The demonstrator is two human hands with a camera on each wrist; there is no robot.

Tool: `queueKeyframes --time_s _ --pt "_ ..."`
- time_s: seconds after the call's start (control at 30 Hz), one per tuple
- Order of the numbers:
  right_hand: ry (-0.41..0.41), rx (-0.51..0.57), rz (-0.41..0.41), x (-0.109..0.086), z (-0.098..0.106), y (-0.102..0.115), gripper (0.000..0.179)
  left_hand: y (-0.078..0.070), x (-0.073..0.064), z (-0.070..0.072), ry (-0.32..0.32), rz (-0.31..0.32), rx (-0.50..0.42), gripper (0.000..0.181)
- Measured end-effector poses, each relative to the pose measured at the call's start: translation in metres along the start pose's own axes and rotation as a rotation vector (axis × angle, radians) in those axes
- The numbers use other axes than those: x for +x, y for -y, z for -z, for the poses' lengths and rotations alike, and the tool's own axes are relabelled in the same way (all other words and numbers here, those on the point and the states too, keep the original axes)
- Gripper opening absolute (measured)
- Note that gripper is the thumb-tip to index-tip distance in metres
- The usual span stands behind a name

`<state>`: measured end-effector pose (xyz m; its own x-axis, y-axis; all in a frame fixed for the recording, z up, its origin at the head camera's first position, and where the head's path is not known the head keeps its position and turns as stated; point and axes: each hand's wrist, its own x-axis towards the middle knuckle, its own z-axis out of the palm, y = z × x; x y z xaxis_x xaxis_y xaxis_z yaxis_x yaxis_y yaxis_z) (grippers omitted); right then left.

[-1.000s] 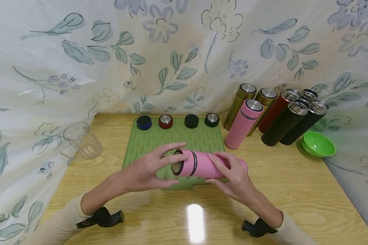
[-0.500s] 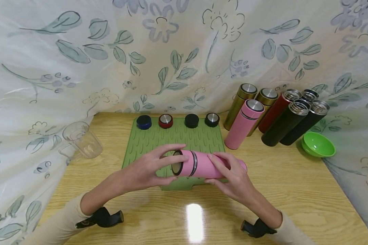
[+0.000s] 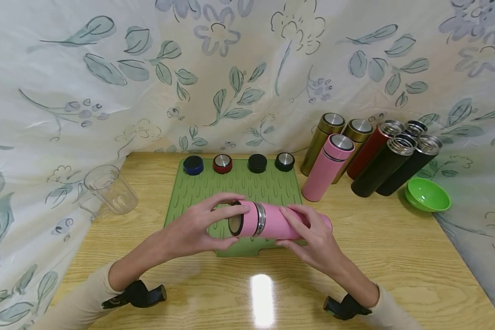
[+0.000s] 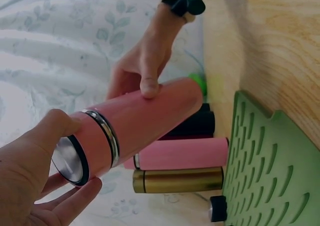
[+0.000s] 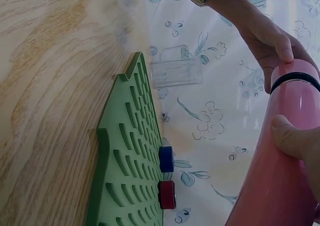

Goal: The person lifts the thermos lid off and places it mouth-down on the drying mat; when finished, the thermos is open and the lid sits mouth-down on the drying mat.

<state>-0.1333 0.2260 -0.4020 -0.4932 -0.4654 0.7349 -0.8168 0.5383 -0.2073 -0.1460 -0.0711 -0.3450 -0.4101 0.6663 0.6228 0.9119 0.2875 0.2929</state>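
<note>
A pink thermos (image 3: 273,222) lies sideways in both hands above a green mat. My left hand (image 3: 194,225) pinches its pink lid (image 3: 249,223), thumb and fingers on opposite sides of it. In the left wrist view the lid's round metal end (image 4: 70,161) faces the palm, and a silver band (image 4: 106,133) separates lid from body. My right hand (image 3: 313,236) grips the body toward the base, its thumb (image 5: 287,133) along the pink side in the right wrist view.
Blue (image 3: 193,165), red (image 3: 222,163) and two black lids stand along the back of the green mat (image 3: 177,201). Right of it are another pink thermos (image 3: 323,176), gold ones (image 3: 317,142), and red and dark lidless bottles (image 3: 381,169). A green bowl (image 3: 426,195) and clear mug (image 3: 115,192) flank everything.
The lid has shifted slightly left with my left fingers, and the silver band beside it shows wider. My left thumb has come up against the lid. The right hand stays nearly still.
</note>
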Motion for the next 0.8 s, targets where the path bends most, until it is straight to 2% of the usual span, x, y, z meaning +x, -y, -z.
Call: queueKeyframes --time_s 0.3,0.57,0.8 --pt "-0.014 0.004 0.003 -0.0006 0.0013 0.0001 0.06 -0.0003 -0.0002 0.0002 -0.015 0.0 0.003 0.066" --pt "-0.017 -0.011 0.012 -0.0009 0.0012 -0.0002 0.058 -0.0011 -0.0006 -0.0005 -0.01 0.037 0.02 0.064" --pt "-0.01 -0.061 0.068 -0.0012 -0.0007 0.0012 0.053 -0.0005 -0.0015 -0.0046 0.009 0.069 0.025 0.063"
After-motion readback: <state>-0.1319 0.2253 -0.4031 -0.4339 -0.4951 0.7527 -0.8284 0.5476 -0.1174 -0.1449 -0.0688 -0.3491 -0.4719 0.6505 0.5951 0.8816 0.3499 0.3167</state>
